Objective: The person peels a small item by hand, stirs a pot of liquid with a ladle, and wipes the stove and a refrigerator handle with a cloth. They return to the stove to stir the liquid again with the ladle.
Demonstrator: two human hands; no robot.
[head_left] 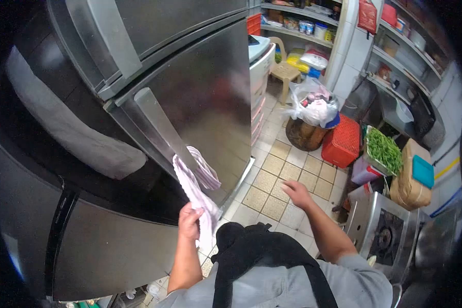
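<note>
My left hand (190,222) is closed on a pink-and-white striped cloth (194,192). The cloth is looped through the lower door handle (161,126) of a dark metal refrigerator (205,92), and its loose end hangs below my fingers. Away from the fridge, my right hand (296,194) is held over the tiled floor, touching nothing. Its thumb and fingers point left, and the fingers look loosely curled with nothing visible in them.
A gas stove (385,233) stands at my right. Beyond it are a tray of green vegetables (383,149), a red crate (341,141) and a bin with a plastic bag (313,105). A beige plastic chair (282,69) and stocked shelves (305,33) are farther back.
</note>
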